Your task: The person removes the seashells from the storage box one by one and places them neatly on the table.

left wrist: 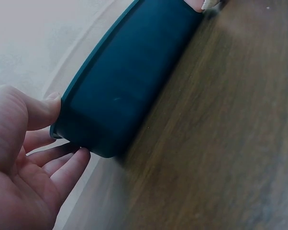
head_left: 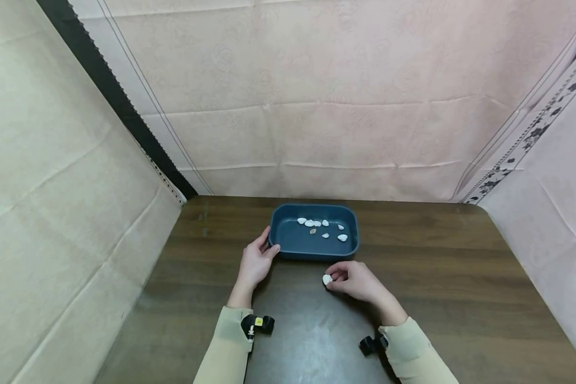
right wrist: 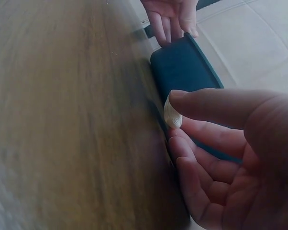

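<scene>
A dark blue rectangular tray (head_left: 312,255) sits on the table with several small pale seashells (head_left: 342,238) spread over its floor. My left hand (head_left: 257,261) holds the tray's left end, its thumb at the rim and fingers along the end wall, as the left wrist view shows up close. Just in front of the tray, my right hand (head_left: 357,281) pinches a white seashell (right wrist: 172,115) between thumb and fingers. That shell looks ribbed in the right wrist view, and it is outside the tray, low over the table.
The brown wood-grain table (head_left: 427,298) runs up to a pale cloth (head_left: 317,133) hanging behind it. More pale cloth closes off the left and right sides. A black strip (head_left: 125,101) slants down at the back left corner.
</scene>
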### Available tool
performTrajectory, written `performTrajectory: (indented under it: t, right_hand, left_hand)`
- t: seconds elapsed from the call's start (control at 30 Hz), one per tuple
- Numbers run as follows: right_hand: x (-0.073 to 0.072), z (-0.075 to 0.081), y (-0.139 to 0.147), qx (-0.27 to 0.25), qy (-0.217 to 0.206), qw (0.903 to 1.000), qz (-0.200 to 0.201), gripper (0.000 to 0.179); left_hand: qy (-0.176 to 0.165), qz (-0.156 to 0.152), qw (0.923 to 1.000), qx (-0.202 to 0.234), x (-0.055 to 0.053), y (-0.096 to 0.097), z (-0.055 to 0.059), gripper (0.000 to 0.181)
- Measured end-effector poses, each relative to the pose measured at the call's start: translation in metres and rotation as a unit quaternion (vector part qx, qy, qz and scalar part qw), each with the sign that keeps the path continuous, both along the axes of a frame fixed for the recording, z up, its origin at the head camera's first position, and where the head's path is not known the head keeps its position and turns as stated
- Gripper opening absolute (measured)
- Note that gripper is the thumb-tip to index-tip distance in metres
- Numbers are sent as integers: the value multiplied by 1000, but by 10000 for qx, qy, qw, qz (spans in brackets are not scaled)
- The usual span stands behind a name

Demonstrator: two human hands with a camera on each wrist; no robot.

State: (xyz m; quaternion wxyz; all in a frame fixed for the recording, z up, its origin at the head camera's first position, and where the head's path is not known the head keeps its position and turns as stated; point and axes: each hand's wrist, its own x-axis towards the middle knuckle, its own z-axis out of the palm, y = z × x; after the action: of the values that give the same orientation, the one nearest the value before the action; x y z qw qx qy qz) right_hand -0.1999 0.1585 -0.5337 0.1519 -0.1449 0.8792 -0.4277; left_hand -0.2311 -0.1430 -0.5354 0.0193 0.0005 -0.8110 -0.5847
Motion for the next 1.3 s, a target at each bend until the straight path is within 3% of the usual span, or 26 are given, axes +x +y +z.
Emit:
performTrajectory:
  t: [1.3]
  right_hand:
    - [0,0,-1,73,9,9998,-176,22]
  left_hand:
    - [-33,-75,10000,51,-1,-2,0,64]
